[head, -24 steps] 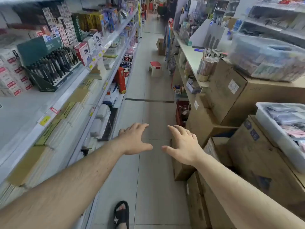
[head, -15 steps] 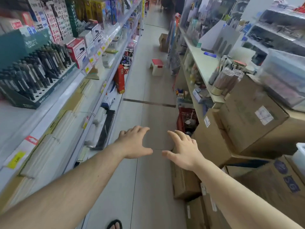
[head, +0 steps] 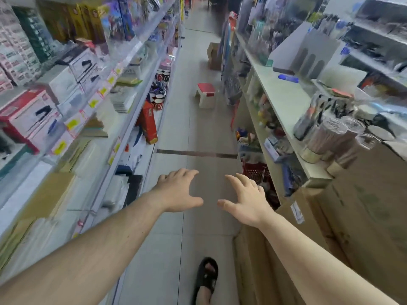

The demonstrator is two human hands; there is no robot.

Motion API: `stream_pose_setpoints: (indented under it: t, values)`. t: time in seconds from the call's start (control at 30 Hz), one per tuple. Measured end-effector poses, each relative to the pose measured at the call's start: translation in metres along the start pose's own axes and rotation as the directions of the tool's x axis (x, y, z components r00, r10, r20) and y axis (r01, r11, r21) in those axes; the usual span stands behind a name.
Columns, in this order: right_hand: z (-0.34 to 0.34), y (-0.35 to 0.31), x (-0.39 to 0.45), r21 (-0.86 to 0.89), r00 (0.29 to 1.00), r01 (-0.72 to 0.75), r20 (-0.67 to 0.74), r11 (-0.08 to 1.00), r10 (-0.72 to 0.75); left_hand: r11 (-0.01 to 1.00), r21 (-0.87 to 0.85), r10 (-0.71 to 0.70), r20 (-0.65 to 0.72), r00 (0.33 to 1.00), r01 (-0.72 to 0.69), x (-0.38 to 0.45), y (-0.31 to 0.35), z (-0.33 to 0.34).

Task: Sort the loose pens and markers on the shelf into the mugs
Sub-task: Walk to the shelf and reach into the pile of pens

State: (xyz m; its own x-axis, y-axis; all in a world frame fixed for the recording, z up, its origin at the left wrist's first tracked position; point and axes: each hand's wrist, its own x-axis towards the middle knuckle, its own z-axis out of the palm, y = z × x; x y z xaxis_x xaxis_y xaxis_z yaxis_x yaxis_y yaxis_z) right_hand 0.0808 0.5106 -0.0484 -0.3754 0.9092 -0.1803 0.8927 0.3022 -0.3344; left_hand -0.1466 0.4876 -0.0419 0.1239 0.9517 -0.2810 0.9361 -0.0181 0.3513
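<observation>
My left hand [head: 178,191] and my right hand [head: 245,198] are stretched out side by side over the aisle floor, palms down, fingers spread, holding nothing. On the pale right-hand shelf [head: 284,100] stand clear cups of pens [head: 317,119] and bundled sticks [head: 323,139], to the right of and beyond my right hand. A loose blue marker [head: 288,78] lies farther back on that shelf. Printed mugs [head: 159,89] sit low on the left shelving. The picture is blurred by motion.
Shelving with boxed staplers [head: 30,115] and paper runs along the left. Cardboard boxes [head: 363,205] are stacked at the right beside my right arm. A red-topped stool [head: 206,94] and a carton [head: 212,55] stand in the tiled aisle. My sandalled foot [head: 206,277] is below.
I have moved forward along the aisle, so the shelves and the cups on the right are closer. The rack of black pens at the left has left the view. Both hands stay spread.
</observation>
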Motion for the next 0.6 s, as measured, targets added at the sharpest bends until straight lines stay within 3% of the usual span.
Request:
stream_pose_setpoints:
  t: [0.33, 0.6]
  values:
    - [-0.073, 0.068, 0.242, 0.057, 0.998, 0.049, 0.042, 0.997, -0.051, 0.992, -0.041, -0.118, 0.003, 0.993, 0.119, 0.218, -0.014, -0.082]
    - [-0.104, 0.071, 0.446, 0.029, 0.995, 0.083, 0.055, 0.996, -0.085, 0.987, -0.059, -0.147, 0.021, 0.989, 0.148, 0.397, -0.086, -0.139]
